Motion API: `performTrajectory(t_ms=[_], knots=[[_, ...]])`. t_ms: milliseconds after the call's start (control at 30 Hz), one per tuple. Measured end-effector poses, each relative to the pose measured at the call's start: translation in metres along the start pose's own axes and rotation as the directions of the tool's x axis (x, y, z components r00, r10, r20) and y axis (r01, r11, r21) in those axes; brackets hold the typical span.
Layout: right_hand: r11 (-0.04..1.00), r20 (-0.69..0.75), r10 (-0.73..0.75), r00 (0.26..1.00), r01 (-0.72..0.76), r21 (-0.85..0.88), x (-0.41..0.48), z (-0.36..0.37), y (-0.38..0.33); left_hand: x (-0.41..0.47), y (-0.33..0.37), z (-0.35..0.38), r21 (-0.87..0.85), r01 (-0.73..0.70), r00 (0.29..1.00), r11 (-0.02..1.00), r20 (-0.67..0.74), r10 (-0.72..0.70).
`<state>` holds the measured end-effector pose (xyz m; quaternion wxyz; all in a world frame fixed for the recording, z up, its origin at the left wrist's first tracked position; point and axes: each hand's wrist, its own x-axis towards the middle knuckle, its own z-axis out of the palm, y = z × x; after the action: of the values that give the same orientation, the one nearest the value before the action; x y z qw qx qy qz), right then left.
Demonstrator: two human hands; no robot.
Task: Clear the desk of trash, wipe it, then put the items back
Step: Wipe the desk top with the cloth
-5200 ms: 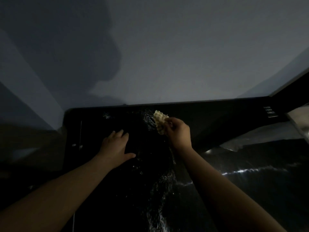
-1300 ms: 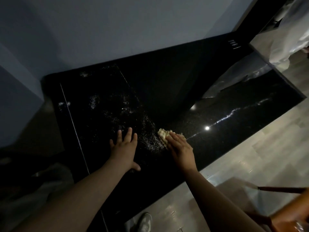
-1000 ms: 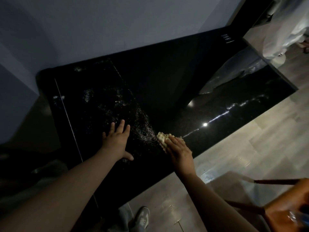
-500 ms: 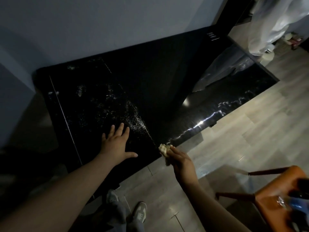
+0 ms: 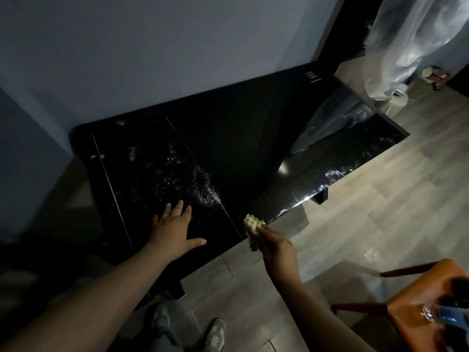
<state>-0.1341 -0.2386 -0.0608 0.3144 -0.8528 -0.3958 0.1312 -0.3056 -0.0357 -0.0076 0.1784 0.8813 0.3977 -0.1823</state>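
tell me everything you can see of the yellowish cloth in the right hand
The pale yellow bumpy wiping cloth is bunched into a wad with a knobbly waffle-like texture, seemingly soft fabric or sponge. The right hand pinches its right side in a fingertip grip. It sits at the front edge of the glossy black desk, upper end over the top, lower end hanging past it above the grey plank floor. Contact with the desk is unclear.
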Motion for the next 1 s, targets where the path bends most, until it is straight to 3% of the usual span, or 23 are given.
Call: performTrajectory(t_ms=[367,1000], knots=[[0.999,-0.036,-0.037,0.999,0.037,0.018,0.061,0.015,-0.072,0.031,-0.057,-0.047,0.019,-0.026,0.999,0.999,0.021,0.025],[0.991,-0.127,0.062,0.99,-0.046,0.124,0.223,0.129,-0.223,0.176,-0.218,-0.12,0.022,-0.148,0.989,0.989,0.008,0.148]])
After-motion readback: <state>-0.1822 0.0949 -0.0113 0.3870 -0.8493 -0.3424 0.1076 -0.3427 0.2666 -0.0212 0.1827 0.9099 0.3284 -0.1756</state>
